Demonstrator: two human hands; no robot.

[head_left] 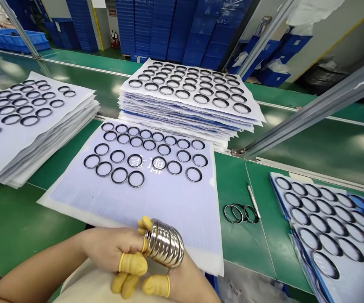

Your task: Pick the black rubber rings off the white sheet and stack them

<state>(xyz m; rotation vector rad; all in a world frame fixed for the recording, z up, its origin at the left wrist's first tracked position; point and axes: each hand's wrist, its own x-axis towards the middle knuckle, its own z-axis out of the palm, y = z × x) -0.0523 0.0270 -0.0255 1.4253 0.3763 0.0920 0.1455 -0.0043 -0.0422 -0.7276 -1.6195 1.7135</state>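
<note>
Both hands meet low in the middle, wearing yellow finger cots. Several shiny metal rings point(166, 244) sit side by side in a stack around the fingers of my right hand point(182, 280), whose yellow fingertips show past the stack's far end. My left hand point(112, 252) comes in from the left with bent fingers, its covered fingertip against the end ring of the stack. Just beyond, a white sheet point(169, 206) carries rows of dark-edged rings point(135, 179) lying flat. The inner side of the grip is partly hidden.
Tall layered stacks of ring-covered sheets stand at the back point(182, 109) and left point(59, 130). Loose rings point(233, 214) lie beside a white pen-like tool point(253, 201) on the green table. Another ring-laden sheet point(298, 235) is at right. A metal post point(308, 105) slants across the right.
</note>
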